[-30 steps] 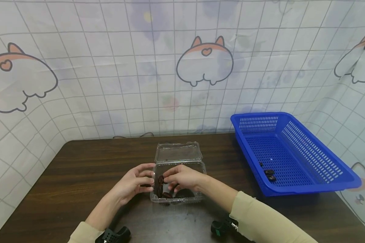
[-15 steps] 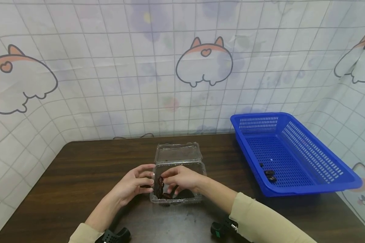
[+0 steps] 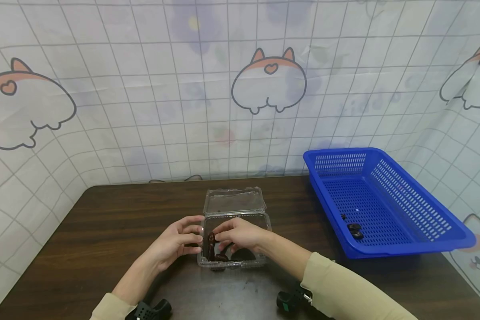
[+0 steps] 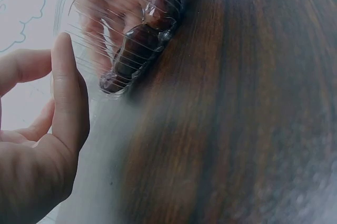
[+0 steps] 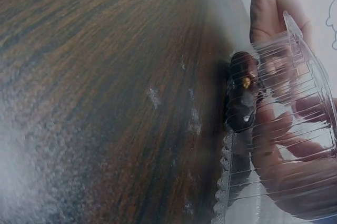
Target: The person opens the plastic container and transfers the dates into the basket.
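In the head view, a hinged clear plastic box (image 3: 260,263) lies with its lid raised at the back. Dark brown dates (image 3: 211,249) line its left side and front left corner. My left hand (image 3: 172,244) rests its spread fingers along the box's left wall. Inside the box, my right hand (image 3: 240,233) has its bent fingertips at the upper end of the left row of dates; whether they pinch one is hidden. Through the ribbed wall in the left wrist view, several dates (image 4: 134,47) sit behind the plastic. The right wrist view shows one date (image 5: 242,92) close to the front wall.
A large blue plastic basket (image 3: 404,248) stands at the right of the dark wooden table (image 3: 104,231). A few dark dates (image 3: 355,230) lie in its near left corner. Behind the table hangs a white gridded cloth (image 3: 152,124) with cartoon prints.
My right fingers have shifted slightly at the left row, and the dates there now lie a little differently. The left hand and the basket have stayed in place.
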Demonstrator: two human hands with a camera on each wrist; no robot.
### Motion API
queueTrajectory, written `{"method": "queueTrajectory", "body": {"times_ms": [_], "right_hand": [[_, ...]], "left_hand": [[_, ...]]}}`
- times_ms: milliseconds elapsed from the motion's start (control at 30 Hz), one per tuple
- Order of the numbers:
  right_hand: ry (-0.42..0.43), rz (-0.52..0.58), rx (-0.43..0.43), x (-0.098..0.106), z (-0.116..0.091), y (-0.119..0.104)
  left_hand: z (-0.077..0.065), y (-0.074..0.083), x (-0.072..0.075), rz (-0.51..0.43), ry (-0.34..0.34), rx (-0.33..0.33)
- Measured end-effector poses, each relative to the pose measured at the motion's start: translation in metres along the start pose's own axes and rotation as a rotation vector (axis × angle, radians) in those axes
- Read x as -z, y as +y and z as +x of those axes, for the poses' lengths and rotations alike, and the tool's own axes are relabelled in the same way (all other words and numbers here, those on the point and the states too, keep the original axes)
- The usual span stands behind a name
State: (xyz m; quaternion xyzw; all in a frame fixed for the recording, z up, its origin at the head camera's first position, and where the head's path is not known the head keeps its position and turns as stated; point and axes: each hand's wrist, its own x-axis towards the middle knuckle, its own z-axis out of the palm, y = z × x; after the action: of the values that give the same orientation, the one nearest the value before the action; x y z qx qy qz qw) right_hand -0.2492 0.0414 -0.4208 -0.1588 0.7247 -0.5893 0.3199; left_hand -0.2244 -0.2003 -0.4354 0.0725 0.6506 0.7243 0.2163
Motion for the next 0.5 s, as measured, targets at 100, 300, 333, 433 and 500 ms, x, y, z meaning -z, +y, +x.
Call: {"method": "queueTrajectory", "body": {"times_ms": [100, 300, 333, 433, 500], "right_hand": [[-0.001, -0.008, 0.002, -0.0003, 0.0004, -0.0001], [-0.004, -0.043, 0.014, -0.0014, -0.0004, -0.0012], [-0.003, -0.055, 0.021, -0.0021, -0.0002, -0.0012], [0.008, -0.098, 0.040, -0.0048, 0.0011, -0.0003], [0.026, -0.128, 0.058, -0.0074, 0.0020, -0.0004]], "left_hand": [[0.0004, 0.0004, 0.0001, 0.003, 0.000, 0.001], [-0.0001, 0.0006, 0.0000, 0.006, -0.005, 0.000], [-0.0002, 0.0006, -0.0002, 0.004, -0.004, 0.000], [-0.0004, 0.0006, -0.0006, -0.001, -0.003, 0.002], [-0.0002, 0.0006, -0.0008, -0.004, -0.002, 0.003]]}}
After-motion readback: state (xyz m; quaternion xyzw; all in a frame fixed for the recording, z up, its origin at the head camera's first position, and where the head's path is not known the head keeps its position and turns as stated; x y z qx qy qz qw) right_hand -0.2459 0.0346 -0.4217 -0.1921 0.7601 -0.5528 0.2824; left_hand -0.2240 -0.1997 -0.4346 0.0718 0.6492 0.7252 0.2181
